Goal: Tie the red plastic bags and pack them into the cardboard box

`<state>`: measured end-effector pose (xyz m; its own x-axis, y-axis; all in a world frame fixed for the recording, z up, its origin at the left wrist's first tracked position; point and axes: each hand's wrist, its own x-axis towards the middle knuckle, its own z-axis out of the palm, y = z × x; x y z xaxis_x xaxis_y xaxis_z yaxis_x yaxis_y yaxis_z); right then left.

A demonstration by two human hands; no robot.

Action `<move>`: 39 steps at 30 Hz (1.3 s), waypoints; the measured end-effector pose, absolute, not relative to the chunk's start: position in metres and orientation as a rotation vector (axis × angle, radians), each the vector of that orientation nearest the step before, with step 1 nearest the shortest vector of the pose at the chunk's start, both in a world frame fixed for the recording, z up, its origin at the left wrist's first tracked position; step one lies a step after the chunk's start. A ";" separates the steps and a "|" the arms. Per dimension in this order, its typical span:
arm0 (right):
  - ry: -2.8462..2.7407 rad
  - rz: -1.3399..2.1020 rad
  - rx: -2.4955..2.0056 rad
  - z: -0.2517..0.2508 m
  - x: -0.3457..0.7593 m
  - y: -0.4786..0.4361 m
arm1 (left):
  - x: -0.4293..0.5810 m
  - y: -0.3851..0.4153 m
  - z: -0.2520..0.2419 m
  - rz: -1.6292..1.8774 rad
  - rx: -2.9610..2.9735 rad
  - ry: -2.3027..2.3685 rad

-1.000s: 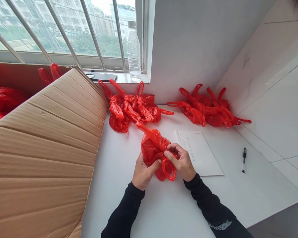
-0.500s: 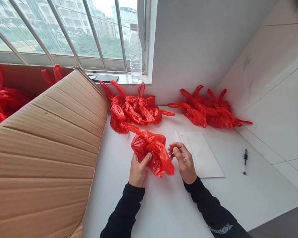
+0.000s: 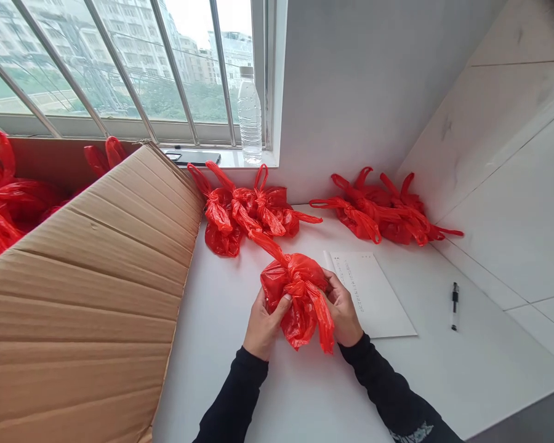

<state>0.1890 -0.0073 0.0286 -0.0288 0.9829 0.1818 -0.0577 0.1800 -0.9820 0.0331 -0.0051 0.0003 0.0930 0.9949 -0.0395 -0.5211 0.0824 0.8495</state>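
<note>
A knotted red plastic bag is held up over the white table, its contents hidden inside. My left hand grips its left side, thumb pressed on the front below the knot. On the right side, my right hand is closed around the bag, with its fingers partly behind the plastic. One long tied handle points up and left, close to a group of similar red bags by the wall. Another group of knotted red bags lies farther right against the wall.
A large cardboard box with more red bags in it stands at the left. A sheet of written paper and a pen lie on the table. A water bottle and a phone rest on the windowsill.
My right hand, apart from the bag before, has come onto its right side. The held bag has shifted slightly right in view, with my left hand still on it.
</note>
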 end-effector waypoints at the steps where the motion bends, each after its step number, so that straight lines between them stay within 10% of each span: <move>1: -1.275 1.125 -1.014 0.029 0.189 -0.007 | 0.033 -0.006 0.002 1.325 0.794 0.770; 30: -1.475 1.204 -0.903 0.022 0.153 0.020 | 0.001 -0.004 0.006 1.763 0.994 1.390; 39: -1.531 0.311 -1.463 0.058 0.223 0.079 | 0.012 -0.020 0.005 1.986 1.909 1.422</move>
<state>0.2230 0.0789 0.0584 0.1798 0.8750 0.4496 0.6301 0.2485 -0.7357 0.0123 -0.0198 0.0048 -0.2412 0.5914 0.7695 0.5382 -0.5783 0.6131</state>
